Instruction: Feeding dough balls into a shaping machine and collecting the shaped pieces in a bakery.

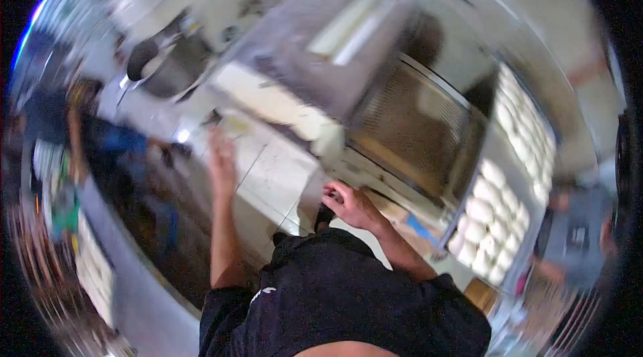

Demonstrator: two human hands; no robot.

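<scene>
My left hand (222,159) is raised over the tiled floor (268,176), its fingers stretched out and blurred by motion, with nothing seen in it. In front of my waist, my right hand (348,206) hangs with loosely bent fingers and a gap by the thumb. No held thing shows in it. A big grey machine (288,42) with a cream lower edge stands ahead of both hands. Beside it lies a brown mesh panel (415,122) in a frame. To the right, white dough balls (483,216) sit in rows on a metal surface, with more dough balls (522,126) farther back.
A metal mixing bowl (177,65) stands at the far left. One person (47,112) in dark clothes is at the left, another person (576,236) in grey at the right. A long metal counter (137,263) runs along the near left. A blue item (418,226) lies below the mesh panel.
</scene>
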